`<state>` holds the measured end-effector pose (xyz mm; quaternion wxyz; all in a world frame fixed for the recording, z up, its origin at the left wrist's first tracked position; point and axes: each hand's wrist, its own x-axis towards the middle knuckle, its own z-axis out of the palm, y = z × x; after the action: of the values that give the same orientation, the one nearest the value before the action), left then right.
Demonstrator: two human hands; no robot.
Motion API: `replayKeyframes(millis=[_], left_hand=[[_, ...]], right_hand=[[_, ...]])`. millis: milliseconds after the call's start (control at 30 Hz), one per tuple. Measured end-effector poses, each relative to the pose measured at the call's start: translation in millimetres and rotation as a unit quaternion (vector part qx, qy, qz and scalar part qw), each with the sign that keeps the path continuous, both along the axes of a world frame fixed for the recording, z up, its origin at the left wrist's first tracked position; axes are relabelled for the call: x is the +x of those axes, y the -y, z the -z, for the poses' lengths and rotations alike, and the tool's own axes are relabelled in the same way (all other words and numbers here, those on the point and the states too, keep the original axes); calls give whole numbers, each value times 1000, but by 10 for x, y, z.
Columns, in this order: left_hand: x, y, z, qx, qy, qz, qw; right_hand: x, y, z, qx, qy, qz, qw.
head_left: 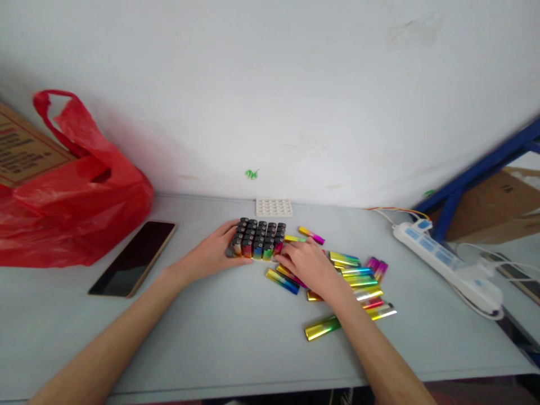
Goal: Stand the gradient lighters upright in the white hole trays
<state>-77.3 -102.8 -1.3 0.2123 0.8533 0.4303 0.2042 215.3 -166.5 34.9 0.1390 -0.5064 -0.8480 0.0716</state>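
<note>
A block of cigarette lighters (258, 241) with black tops and bright metallic bodies stands upright in tight rows near the middle of the table. My left hand (215, 247) wraps around the block's left side, fingers behind and thumb in front. At the block's right side, my right hand (306, 261) has its fingers bent against the edge lighters; the fingertips are partly hidden. Around and beneath my right forearm lie several loose shiny lighters (323, 327), in gold, green, blue, red and purple. A few of them (282, 280) lie just in front of the block.
Behind the block, a white tray with holes (274, 208) rests by the wall. A phone (134, 259) and a red plastic bag (84, 202) with a cardboard box (27, 146) are at left. At right lie a white power strip (447, 267) with cables and a blue metal frame (485, 169).
</note>
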Motion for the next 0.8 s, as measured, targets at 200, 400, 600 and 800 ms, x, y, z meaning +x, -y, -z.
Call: replayKeyframes(millis=[200, 400, 600, 800], left_hand=[[12, -20, -10, 1, -10, -4, 1000], [-9, -28, 21, 11, -10, -10, 1000], [-38, -53, 57, 18, -27, -11, 999], [-41, -68, 54, 7, -19, -13, 1000]], right_hand=[[595, -80, -117, 58, -178, 96, 978], [1183, -150, -83, 76, -189, 194, 960], [1318, -150, -52, 72, -196, 212, 955], [1315, -100, -95, 6, -202, 183, 962]])
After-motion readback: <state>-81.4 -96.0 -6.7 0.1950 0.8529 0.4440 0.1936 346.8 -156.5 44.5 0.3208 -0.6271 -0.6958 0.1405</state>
